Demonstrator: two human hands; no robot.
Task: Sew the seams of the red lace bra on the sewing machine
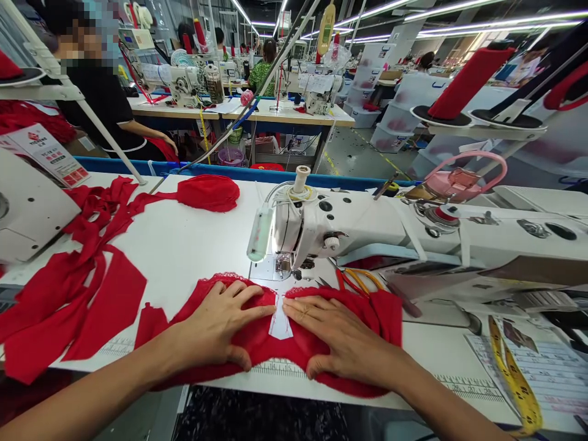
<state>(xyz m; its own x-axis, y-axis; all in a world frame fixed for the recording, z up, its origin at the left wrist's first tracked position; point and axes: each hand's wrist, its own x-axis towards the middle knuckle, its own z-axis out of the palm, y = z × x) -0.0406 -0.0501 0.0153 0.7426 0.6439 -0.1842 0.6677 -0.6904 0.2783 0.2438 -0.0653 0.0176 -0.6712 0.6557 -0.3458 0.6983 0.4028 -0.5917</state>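
A red lace-edged garment piece (pixel 264 343), which looks like a bra, lies spread on the white table in front of the sewing machine (pixel 321 226). Between its two halves sits a small white template (pixel 281 321), tapered in shape. My left hand (pixel 223 321) rests flat on the left half, fingers spread, the index finger reaching the template's edge. On the right half my right hand (pixel 337 334) lies flat too, its fingertips at the template's other edge. The presser foot (pixel 283 264) stands just beyond the garment. Part of the cloth is hidden under both hands.
Red fabric strips (pixel 92 275) trail over the left side, with a red cup piece (pixel 209 192) behind. Scissors (pixel 361 280) lie under the machine arm. A yellow tape measure (pixel 514 380) rests on papers at right. A person in black (pixel 101 104) sits across at the left.
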